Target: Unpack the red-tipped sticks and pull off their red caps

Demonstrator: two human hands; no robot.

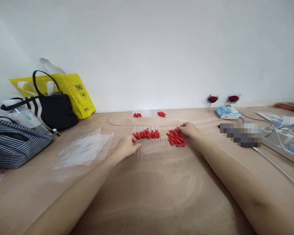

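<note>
Red caps (pixel 171 141) lie in a pile on the worktop (pixel 147 192), right of thin clear tubes (pixel 154 149). The left hand (pixel 126 146) is by the tubes, the right hand (pixel 189 128) by the pile; both look narrow, but I can't tell if they hold anything.

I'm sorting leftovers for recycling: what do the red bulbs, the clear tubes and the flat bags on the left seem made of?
Red bulbs: probably rubber or soft plastic, opaque, evenly coloured.
Clear tubes: glass or hard plastic; see-through with pale highlights, which leaves it open.
Flat bags: likely thin plastic film, translucent and slightly glossy.
</note>
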